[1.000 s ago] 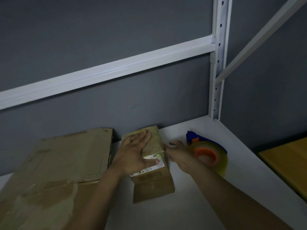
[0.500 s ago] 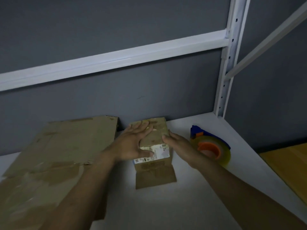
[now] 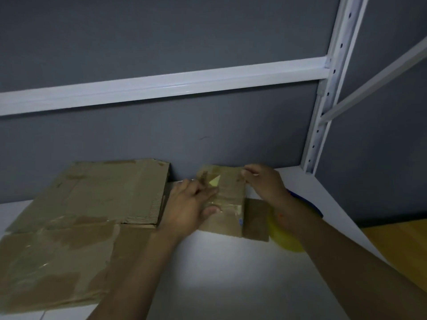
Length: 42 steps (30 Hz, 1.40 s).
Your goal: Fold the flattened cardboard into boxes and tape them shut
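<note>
Dim storeroom or packing area. A white slotted metal racking upright [image 3: 321, 125] and a white horizontal metal beam [image 3: 161, 86] stand against a plain grey wall [image 3: 161, 31]. Flattened brown cardboard sheets [image 3: 92, 197] and a yellow packing tape roll [image 3: 286, 241] lie on the white shelf [image 3: 219, 273].

One small brown taped cardboard box [image 3: 227, 197]. Flattened brown cardboard sheets, two: upper sheet [image 3: 104, 192], lower sheet [image 3: 57, 262]. One yellowish clear tape roll [image 3: 286, 241]. Hands, two: left hand [image 3: 187, 209], right hand [image 3: 265, 183].

Left hand [image 3: 189, 204] flat, right hand [image 3: 265, 183] curled
</note>
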Each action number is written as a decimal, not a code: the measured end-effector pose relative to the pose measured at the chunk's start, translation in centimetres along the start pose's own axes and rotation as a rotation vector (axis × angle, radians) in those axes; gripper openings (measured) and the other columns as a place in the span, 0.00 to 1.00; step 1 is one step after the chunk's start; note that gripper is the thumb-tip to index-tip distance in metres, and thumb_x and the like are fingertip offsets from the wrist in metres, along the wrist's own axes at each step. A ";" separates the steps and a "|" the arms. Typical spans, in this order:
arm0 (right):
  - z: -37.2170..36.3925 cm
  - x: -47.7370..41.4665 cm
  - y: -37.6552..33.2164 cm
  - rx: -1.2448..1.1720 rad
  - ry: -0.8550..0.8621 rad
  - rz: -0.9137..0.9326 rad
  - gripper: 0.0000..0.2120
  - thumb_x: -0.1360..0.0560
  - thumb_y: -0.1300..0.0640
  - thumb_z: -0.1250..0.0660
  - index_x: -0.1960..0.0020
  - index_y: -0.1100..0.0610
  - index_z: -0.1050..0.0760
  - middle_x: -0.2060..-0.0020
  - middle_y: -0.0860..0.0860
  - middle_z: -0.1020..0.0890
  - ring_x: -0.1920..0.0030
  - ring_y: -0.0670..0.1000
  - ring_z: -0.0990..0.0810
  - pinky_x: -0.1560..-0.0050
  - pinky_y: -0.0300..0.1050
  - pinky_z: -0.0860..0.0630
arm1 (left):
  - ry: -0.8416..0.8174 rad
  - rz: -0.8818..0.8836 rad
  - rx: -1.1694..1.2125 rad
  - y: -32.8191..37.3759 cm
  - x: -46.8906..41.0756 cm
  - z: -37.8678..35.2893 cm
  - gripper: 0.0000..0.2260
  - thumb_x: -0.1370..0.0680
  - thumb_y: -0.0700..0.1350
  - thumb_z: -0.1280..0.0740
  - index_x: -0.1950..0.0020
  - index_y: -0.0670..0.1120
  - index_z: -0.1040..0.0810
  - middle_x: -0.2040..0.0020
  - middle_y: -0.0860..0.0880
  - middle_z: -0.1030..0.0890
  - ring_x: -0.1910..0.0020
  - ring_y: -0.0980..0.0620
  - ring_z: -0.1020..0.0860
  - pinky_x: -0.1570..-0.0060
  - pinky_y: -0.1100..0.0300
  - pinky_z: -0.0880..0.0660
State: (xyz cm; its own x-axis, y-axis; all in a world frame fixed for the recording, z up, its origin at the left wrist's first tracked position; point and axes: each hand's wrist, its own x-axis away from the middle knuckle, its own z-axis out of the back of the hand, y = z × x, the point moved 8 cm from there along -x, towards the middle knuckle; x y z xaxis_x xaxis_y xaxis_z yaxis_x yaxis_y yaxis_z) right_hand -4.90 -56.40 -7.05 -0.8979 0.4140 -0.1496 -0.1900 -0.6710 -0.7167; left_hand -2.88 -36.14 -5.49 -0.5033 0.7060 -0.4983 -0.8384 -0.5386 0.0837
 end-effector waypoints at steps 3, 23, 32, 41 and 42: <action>2.6 2.4 4.1 0.028 0.086 -0.070 0.18 0.20 0.49 0.39 0.33 0.53 0.28 0.37 0.51 0.24 0.38 0.52 0.26 0.39 0.42 0.31 | -0.014 0.164 0.049 0.2 -0.4 -1.9 0.23 0.27 0.59 0.32 0.38 0.47 0.20 0.45 0.44 0.22 0.47 0.43 0.25 0.50 0.50 0.23; 11.4 6.9 1.4 -0.473 0.217 0.063 0.25 0.35 0.48 0.22 0.47 0.47 0.34 0.54 0.45 0.25 0.59 0.43 0.23 0.65 0.32 0.26 | 0.099 0.400 1.064 8.3 -3.9 0.2 0.25 0.28 0.45 0.27 0.33 0.54 0.29 0.46 0.61 0.20 0.48 0.65 0.21 0.53 0.72 0.25; 10.8 6.9 -3.9 -0.463 -0.004 0.372 0.33 0.35 0.50 0.24 0.37 0.35 0.37 0.48 0.23 0.27 0.46 0.32 0.25 0.53 0.29 0.25 | 0.114 0.656 1.267 5.2 -4.9 4.7 0.28 0.31 0.69 0.44 0.46 0.52 0.19 0.53 0.52 0.16 0.52 0.55 0.19 0.52 0.59 0.24; 9.6 6.2 -3.0 -0.177 -0.043 0.421 0.36 0.31 0.55 0.23 0.32 0.35 0.37 0.39 0.39 0.27 0.41 0.38 0.27 0.47 0.30 0.26 | -0.032 0.899 1.569 3.8 -5.3 2.9 0.08 0.22 0.38 0.35 0.61 0.43 0.24 0.72 0.50 0.22 0.75 0.57 0.26 0.73 0.66 0.29; 9.5 6.2 -2.9 -0.125 -0.026 0.432 0.36 0.32 0.54 0.23 0.32 0.35 0.37 0.40 0.43 0.26 0.42 0.39 0.27 0.49 0.29 0.27 | -0.061 0.902 1.565 3.9 -5.1 2.5 0.08 0.22 0.40 0.35 0.61 0.44 0.25 0.72 0.50 0.23 0.75 0.57 0.26 0.72 0.64 0.30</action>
State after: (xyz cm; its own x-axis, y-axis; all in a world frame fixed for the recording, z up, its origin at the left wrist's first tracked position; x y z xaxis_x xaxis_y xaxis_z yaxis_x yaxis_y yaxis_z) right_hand -13.67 -57.74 0.57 -0.8944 0.0951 -0.4370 0.2526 -0.6987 -0.6693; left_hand -4.10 -40.66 -0.44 -0.8428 0.5065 0.1819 0.2857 0.1348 0.9488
